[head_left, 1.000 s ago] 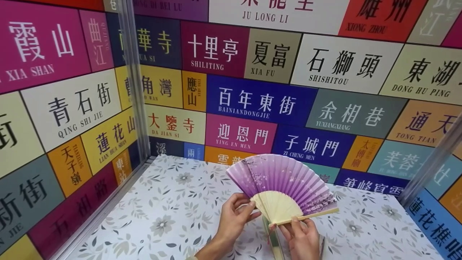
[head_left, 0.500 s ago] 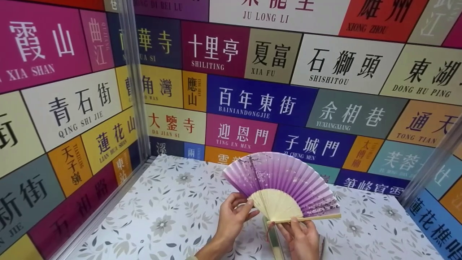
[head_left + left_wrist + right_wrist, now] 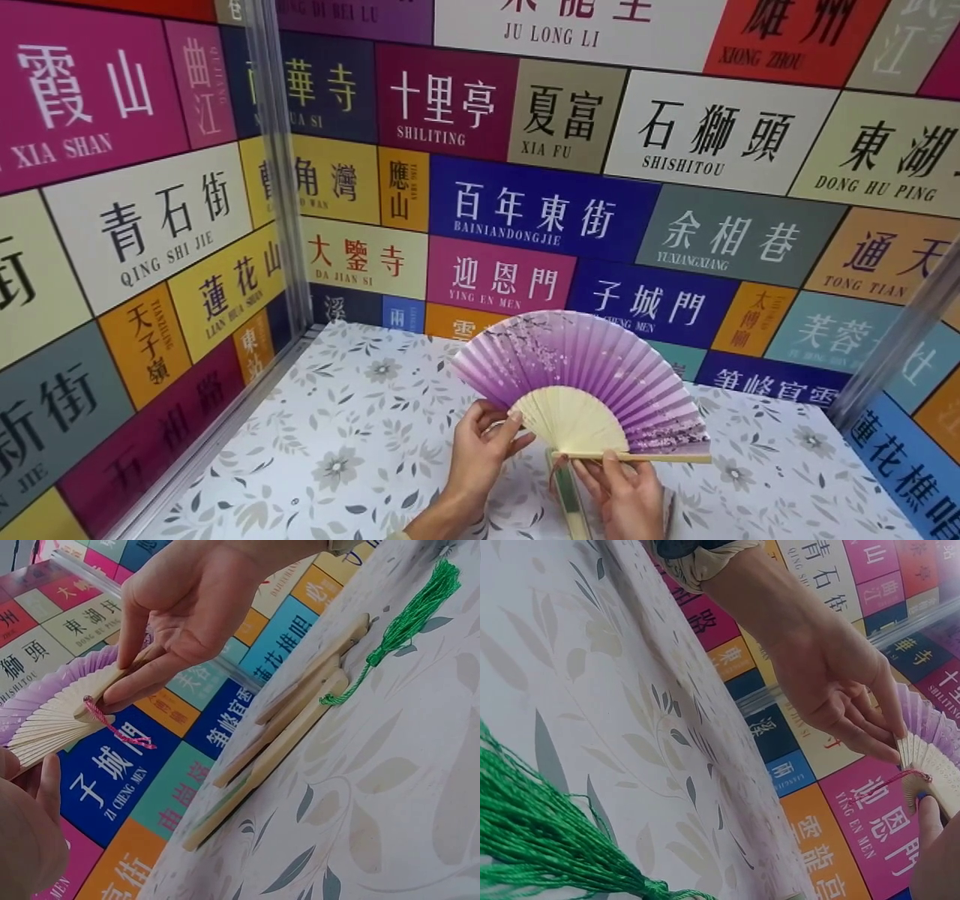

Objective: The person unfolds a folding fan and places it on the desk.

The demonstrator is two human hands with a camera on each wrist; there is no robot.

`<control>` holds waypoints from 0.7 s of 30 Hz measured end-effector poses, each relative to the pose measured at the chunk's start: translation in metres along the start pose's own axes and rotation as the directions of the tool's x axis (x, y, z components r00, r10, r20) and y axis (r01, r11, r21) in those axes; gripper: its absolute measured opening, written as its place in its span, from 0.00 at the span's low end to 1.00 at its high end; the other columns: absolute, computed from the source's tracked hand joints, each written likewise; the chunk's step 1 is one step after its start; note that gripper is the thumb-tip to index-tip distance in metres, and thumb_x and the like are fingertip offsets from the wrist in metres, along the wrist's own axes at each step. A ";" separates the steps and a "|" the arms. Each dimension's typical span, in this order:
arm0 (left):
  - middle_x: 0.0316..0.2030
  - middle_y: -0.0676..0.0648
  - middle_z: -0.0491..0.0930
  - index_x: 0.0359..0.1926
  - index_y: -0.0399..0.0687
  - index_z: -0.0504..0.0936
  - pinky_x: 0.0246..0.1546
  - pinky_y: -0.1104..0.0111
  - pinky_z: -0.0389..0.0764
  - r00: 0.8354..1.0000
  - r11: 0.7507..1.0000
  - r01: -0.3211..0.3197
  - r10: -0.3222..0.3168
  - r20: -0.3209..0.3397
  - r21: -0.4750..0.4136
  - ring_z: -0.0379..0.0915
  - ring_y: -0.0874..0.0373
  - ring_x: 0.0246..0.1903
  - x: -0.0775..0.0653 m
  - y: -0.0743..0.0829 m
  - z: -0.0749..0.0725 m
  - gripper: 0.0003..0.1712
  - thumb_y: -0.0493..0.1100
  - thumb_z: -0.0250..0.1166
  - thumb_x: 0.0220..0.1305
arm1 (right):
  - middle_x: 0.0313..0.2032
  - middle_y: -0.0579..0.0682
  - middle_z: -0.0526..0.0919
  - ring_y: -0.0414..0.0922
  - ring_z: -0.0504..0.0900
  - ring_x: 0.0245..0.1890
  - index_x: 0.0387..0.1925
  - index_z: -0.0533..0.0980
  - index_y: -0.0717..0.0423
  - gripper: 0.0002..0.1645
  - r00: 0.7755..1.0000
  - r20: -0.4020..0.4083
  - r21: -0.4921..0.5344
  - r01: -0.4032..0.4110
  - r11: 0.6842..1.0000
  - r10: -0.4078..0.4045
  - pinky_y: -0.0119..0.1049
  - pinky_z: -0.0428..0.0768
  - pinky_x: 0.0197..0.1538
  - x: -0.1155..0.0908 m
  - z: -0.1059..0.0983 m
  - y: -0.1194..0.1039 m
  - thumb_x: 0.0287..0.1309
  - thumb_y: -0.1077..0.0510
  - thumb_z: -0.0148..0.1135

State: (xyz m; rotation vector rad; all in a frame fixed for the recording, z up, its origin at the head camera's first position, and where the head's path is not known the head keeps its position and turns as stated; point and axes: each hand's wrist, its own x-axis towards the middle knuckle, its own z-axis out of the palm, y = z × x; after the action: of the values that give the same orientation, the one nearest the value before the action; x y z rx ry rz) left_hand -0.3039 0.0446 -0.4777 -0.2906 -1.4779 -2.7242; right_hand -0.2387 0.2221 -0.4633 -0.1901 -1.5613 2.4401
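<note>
A purple folding fan with pale wooden ribs and printed blossom is spread into a wide half circle above the table. At its left side, my left hand pinches the ribs between thumb and fingers. My right hand pinches the right-hand guard stick near the pivot, thumb on top. A pink cord dangles from the pivot. The left wrist view has my right hand at the top and part of my left hand at lower left. My left hand shows centrally in the right wrist view.
Several folded fans lie side by side on the flower-patterned tabletop, below my hands. A green tassel hangs off one of them. Panels with colourful place-name signs wall in the table's back and sides.
The purple fan has spread wider, its left edge swinging left and down as my left hand shifts slightly left. My right hand stays about where it was, with the right guard now nearly level.
</note>
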 end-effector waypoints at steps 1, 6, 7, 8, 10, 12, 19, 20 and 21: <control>0.45 0.39 0.80 0.52 0.32 0.71 0.51 0.54 0.88 1.000 1.000 0.000 0.000 -0.004 -0.001 0.83 0.52 0.42 0.000 0.000 0.000 0.21 0.38 0.69 0.65 | 0.47 0.56 0.85 0.43 0.87 0.47 0.67 0.49 0.66 0.27 1.000 -0.006 0.001 -0.003 1.000 0.003 0.41 0.83 0.60 0.000 0.000 0.000 0.77 0.59 0.45; 0.46 0.38 0.79 0.53 0.31 0.70 0.51 0.54 0.88 1.000 1.000 -0.008 0.008 -0.005 -0.006 0.83 0.50 0.44 0.000 -0.003 -0.001 0.22 0.38 0.68 0.66 | 0.45 0.58 0.85 0.44 0.88 0.46 0.62 0.50 0.66 0.23 1.000 -0.028 0.002 -0.004 1.000 0.004 0.40 0.84 0.59 0.001 0.001 0.000 0.77 0.59 0.45; 0.46 0.38 0.79 0.54 0.31 0.70 0.52 0.54 0.88 1.000 1.000 -0.007 0.007 -0.006 -0.008 0.83 0.50 0.45 0.000 -0.003 -0.001 0.22 0.38 0.68 0.66 | 0.45 0.58 0.85 0.44 0.88 0.46 0.61 0.50 0.66 0.22 0.999 -0.032 0.002 -0.005 1.000 0.005 0.40 0.84 0.59 0.001 0.001 0.000 0.77 0.59 0.45; 0.47 0.37 0.79 0.54 0.31 0.70 0.52 0.54 0.88 1.000 1.000 -0.006 0.006 -0.007 -0.011 0.83 0.49 0.45 0.000 -0.003 0.000 0.22 0.38 0.68 0.66 | 0.44 0.59 0.85 0.44 0.88 0.45 0.60 0.50 0.66 0.21 0.999 -0.037 0.002 -0.003 1.000 0.004 0.40 0.84 0.59 0.001 0.001 0.000 0.77 0.60 0.45; 0.48 0.36 0.78 0.56 0.31 0.69 0.52 0.55 0.87 1.000 1.000 0.004 -0.004 -0.012 -0.013 0.82 0.49 0.46 -0.001 -0.004 0.000 0.23 0.38 0.68 0.66 | 0.44 0.59 0.86 0.44 0.88 0.45 0.60 0.51 0.65 0.21 0.999 -0.045 0.001 -0.001 1.000 0.001 0.40 0.84 0.59 0.001 0.001 0.000 0.77 0.60 0.45; 0.49 0.36 0.77 0.57 0.31 0.69 0.53 0.56 0.87 1.000 1.000 0.015 -0.015 -0.016 -0.015 0.82 0.48 0.48 -0.001 -0.005 0.001 0.24 0.39 0.68 0.67 | 0.44 0.59 0.86 0.44 0.88 0.45 0.60 0.51 0.65 0.21 0.999 -0.051 0.005 0.005 1.000 -0.005 0.40 0.84 0.58 0.001 0.001 0.000 0.77 0.60 0.45; 0.53 0.35 0.77 0.63 0.35 0.65 0.55 0.58 0.86 0.999 0.999 0.042 -0.042 0.002 -0.021 0.82 0.47 0.49 -0.007 -0.009 0.004 0.31 0.38 0.69 0.65 | 0.42 0.59 0.87 0.45 0.89 0.44 0.57 0.52 0.64 0.18 0.998 -0.061 0.036 0.024 0.999 -0.022 0.40 0.85 0.57 0.002 0.000 0.001 0.76 0.60 0.46; 0.53 0.35 0.77 0.64 0.37 0.64 0.56 0.58 0.86 0.999 0.999 0.043 -0.042 0.012 -0.014 0.82 0.46 0.50 -0.008 -0.011 0.005 0.33 0.37 0.70 0.63 | 0.42 0.60 0.87 0.45 0.89 0.44 0.57 0.52 0.64 0.18 0.998 -0.060 0.042 0.026 0.999 -0.023 0.40 0.85 0.57 0.003 -0.001 0.001 0.76 0.60 0.46; 0.53 0.35 0.78 0.65 0.38 0.63 0.56 0.58 0.86 0.999 0.999 0.039 -0.039 0.023 0.002 0.82 0.47 0.50 -0.010 -0.012 0.005 0.35 0.37 0.71 0.62 | 0.43 0.60 0.87 0.45 0.89 0.44 0.57 0.53 0.64 0.19 0.998 -0.058 0.051 0.027 0.998 -0.024 0.40 0.85 0.57 0.003 -0.002 0.001 0.76 0.60 0.46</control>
State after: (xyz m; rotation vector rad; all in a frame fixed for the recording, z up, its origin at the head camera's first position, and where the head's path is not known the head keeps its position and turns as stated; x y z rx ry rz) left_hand -0.2949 0.0550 -0.4864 -0.2978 -1.5072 -2.7592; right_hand -0.2413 0.2239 -0.4650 -0.2280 -1.4664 2.4305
